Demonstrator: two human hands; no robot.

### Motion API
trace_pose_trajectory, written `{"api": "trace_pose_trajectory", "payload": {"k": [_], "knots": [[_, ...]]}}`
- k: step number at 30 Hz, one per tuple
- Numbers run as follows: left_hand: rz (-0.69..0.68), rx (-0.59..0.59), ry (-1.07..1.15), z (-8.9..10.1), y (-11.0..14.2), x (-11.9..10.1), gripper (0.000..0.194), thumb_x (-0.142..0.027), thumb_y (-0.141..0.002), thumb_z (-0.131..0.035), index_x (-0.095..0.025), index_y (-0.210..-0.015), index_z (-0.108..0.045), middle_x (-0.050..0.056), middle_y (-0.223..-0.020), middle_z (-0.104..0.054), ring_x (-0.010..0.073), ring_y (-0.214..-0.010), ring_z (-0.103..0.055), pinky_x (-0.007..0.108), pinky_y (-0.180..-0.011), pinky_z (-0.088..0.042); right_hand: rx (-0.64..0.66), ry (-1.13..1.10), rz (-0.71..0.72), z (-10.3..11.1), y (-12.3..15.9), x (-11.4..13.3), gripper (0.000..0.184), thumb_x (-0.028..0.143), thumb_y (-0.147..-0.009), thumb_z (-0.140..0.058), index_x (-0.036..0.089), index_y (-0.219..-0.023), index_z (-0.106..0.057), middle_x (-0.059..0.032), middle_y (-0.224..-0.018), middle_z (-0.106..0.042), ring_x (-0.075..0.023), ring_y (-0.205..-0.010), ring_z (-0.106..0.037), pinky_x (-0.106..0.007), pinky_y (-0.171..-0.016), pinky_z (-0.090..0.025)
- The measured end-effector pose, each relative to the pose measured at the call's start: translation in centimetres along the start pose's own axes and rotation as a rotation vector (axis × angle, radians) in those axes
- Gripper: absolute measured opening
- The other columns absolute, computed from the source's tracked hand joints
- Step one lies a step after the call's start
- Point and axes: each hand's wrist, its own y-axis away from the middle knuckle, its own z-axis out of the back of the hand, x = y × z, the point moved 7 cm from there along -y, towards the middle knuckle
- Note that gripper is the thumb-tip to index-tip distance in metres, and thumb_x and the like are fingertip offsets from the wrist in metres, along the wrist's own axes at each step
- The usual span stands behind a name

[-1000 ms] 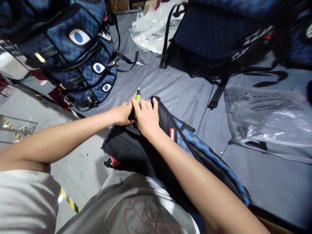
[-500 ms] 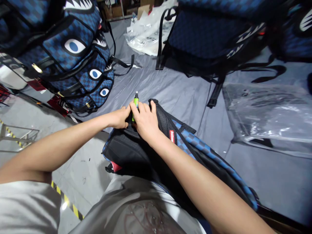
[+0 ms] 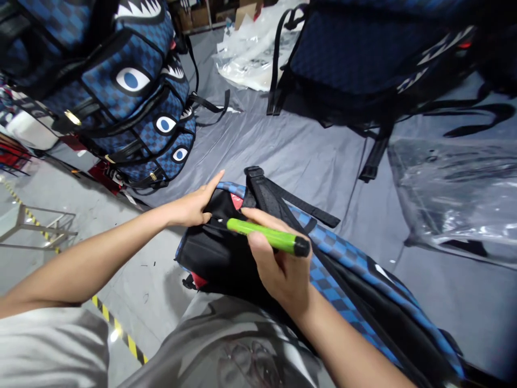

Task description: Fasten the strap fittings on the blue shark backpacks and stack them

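Observation:
A blue-checked backpack [image 3: 339,242] lies slantwise in front of me, its black back panel [image 3: 226,253] facing up. My left hand [image 3: 194,207] grips the backpack's upper left edge, thumb on the black fabric and index finger stretched along the far side. Between thumb and fingers, my right hand [image 3: 283,264] holds a lime-green marker [image 3: 262,235] with a black end. The marker's white tip points left, close to the black fabric by my left thumb; whether it touches I cannot tell. A red label [image 3: 236,201] and a black shoulder strap [image 3: 262,188] are just beyond.
Stacked shark-face backpacks [image 3: 133,102] stand at the left. Another dark backpack [image 3: 343,64] lies across the grey-covered table [image 3: 315,156]. Clear plastic bags are at the right [image 3: 464,199] and at the back [image 3: 254,54]. A metal frame [image 3: 36,226] stands on the floor.
The marker was upright between my hands; now it lies tilted in my right hand, tip leftward. My right hand has moved right and nearer me, uncovering the red label and blue edge.

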Motion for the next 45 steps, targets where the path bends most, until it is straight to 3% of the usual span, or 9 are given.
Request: {"api": "trace_pose_trajectory", "payload": {"k": [5,10,14,17,20,26,35,41,45], "knots": [[0.005,0.046,0.018,0.1,-0.4,0.7,0.113,-0.015,-0.075,-0.058,-0.023,-0.155,0.022,0.017,-0.156,-0.035,0.0260,-0.131,-0.053,0.041,-0.104,-0.047,-0.020,0.083,-0.139,-1.7,2.0,-1.6,0.020,0.022,-0.092,-0.058,0.021,-0.109,-0.068,-0.0068,-0.101,-0.076,-0.0222,-0.091,-0.071,-0.036,-0.085,-0.056],[-0.051,0.045,0.075,0.0,-0.4,0.8,0.112,-0.014,-0.074,-0.056,-0.024,-0.156,0.020,0.015,-0.163,-0.023,0.0248,-0.140,-0.044,0.038,-0.108,-0.045,0.249,0.152,-0.148,-3.6,0.9,-2.1,0.024,0.013,-0.085,-0.065,0.023,-0.105,-0.074,-0.0037,-0.100,-0.078,-0.0216,-0.091,-0.069,-0.036,-0.087,-0.054],[-0.063,0.050,0.096,0.0,-0.4,0.8,0.112,-0.013,-0.072,-0.056,-0.021,-0.156,0.017,0.015,-0.167,-0.003,0.0258,-0.152,-0.023,0.041,-0.118,-0.034,0.432,0.189,-0.270,-4.5,-0.2,-3.2,0.028,0.017,-0.083,-0.067,0.025,-0.109,-0.075,-0.0046,-0.102,-0.078,-0.0230,-0.095,-0.071,-0.034,-0.086,-0.055],[-0.038,0.061,0.133,-0.1,-0.5,0.9,0.113,-0.013,-0.071,-0.057,-0.022,-0.156,0.017,0.017,-0.167,-0.008,0.0289,-0.149,-0.029,0.045,-0.116,-0.037,0.542,0.165,-0.298,-5.9,-0.4,-4.0,0.029,0.022,-0.085,-0.066,0.024,-0.113,-0.074,-0.0062,-0.107,-0.077,-0.0249,-0.101,-0.071,-0.036,-0.090,-0.054],[-0.034,0.067,0.146,-0.3,-0.8,1.0,0.114,-0.013,-0.071,-0.058,-0.020,-0.157,0.017,0.020,-0.165,-0.013,0.0330,-0.144,-0.038,0.048,-0.113,-0.039,0.527,0.140,-0.270,-6.7,-0.2,-4.5,0.030,0.021,-0.087,-0.064,0.023,-0.115,-0.073,-0.0064,-0.109,-0.077,-0.0244,-0.102,-0.071,-0.038,-0.092,-0.053],[-0.077,0.058,0.142,-0.4,-1.3,1.4,0.115,-0.011,-0.070,-0.058,-0.020,-0.157,0.016,0.019,-0.166,-0.007,0.0350,-0.150,-0.025,0.051,-0.118,-0.031,0.525,0.153,-0.234,-7.4,0.2,-4.7,0.029,0.020,-0.086,-0.065,0.024,-0.112,-0.075,-0.0056,-0.108,-0.077,-0.0240,-0.099,-0.072,-0.039,-0.089,-0.054],[-0.108,0.047,0.151,-0.6,-1.4,2.0,0.114,-0.014,-0.072,-0.059,-0.026,-0.156,0.017,0.019,-0.163,-0.020,0.0342,-0.137,-0.046,0.048,-0.105,-0.045,0.490,0.195,-0.212,-7.5,0.2,-4.6,0.027,0.019,-0.084,-0.067,0.024,-0.110,-0.076,-0.0063,-0.106,-0.077,-0.0233,-0.097,-0.072,-0.038,-0.088,-0.054],[-0.121,0.044,0.165,-0.8,-1.4,2.3,0.116,-0.011,-0.069,-0.059,-0.023,-0.157,0.015,0.017,-0.166,-0.008,0.0340,-0.149,-0.027,0.051,-0.116,-0.033,0.533,0.193,-0.233,-7.4,0.3,-4.5,0.027,0.018,-0.084,-0.068,0.023,-0.109,-0.076,-0.0067,-0.106,-0.077,-0.0246,-0.100,-0.071,-0.040,-0.090,-0.055],[-0.133,0.051,0.189,-0.6,-1.2,2.2,0.112,-0.013,-0.072,-0.058,-0.026,-0.157,0.014,0.015,-0.166,-0.011,0.0317,-0.146,-0.033,0.049,-0.115,-0.036,0.478,0.191,-0.222,-6.1,0.5,-4.2,0.028,0.014,-0.084,-0.066,0.018,-0.109,-0.077,-0.0090,-0.103,-0.077,-0.0242,-0.099,-0.071,-0.037,-0.091,-0.056]]}}
